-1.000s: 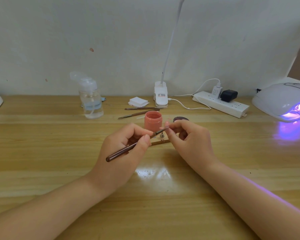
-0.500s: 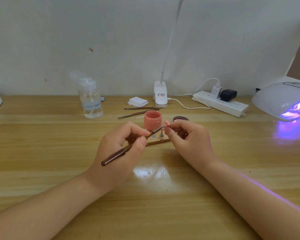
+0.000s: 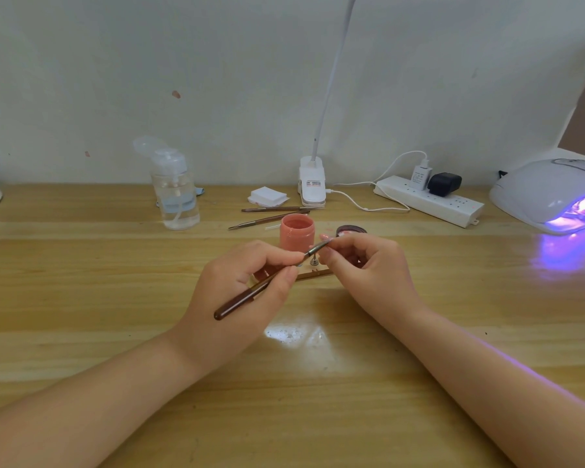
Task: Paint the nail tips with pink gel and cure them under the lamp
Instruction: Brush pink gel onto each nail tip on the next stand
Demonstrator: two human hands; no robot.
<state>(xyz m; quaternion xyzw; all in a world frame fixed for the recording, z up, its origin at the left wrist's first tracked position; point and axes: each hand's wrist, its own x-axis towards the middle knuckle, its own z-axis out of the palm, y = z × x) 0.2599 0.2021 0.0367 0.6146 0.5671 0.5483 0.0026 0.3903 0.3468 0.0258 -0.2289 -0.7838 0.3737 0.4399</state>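
Head view, stage: painting is judged to be under way; curing of this piece is not yet done.
Left hand (image 3: 240,285): a brown-handled brush (image 3: 250,293) is held pen-fashion, the fingers (image 3: 289,276) curled and pinched round the shaft, metal ferrule pointing up and to the right.
Right hand (image 3: 368,268): the fingers are curled and pinched together near the brush end; a small pink nail tip (image 3: 325,237) appears to be gripped there, though it is too small for the grip to be read fully.
Brush contact: the bristle end is seen at or just beside the nail tip; actual touching cannot be told.
Pink gel: an open pink jar (image 3: 297,236) stands on the bench (image 3: 81,298) just behind the hands, with a dark lid (image 3: 351,229) lying beside it to the right.
Holder: a thin wooden strip (image 3: 313,274) with a small metal stand (image 3: 314,261) lies on the bench between the hands; its occupancy is hidden.
Curing lamp (image 3: 551,194): set at the far right of the bench, well apart from the hands, and lit violet inside; something may sit within, but it cannot be made out.
Done: jar opened, brush in hand, a tip apparently receiving colour.
Left: the coat to be finished, the tip carried to the lamp, and any further tips treated; their number cannot be told.
Other items: a clear pump bottle (image 3: 176,194), two spare brushes (image 3: 271,214), white pads (image 3: 267,196), a clip lamp (image 3: 313,184) and a power strip (image 3: 429,204) stand along the rear of the bench.
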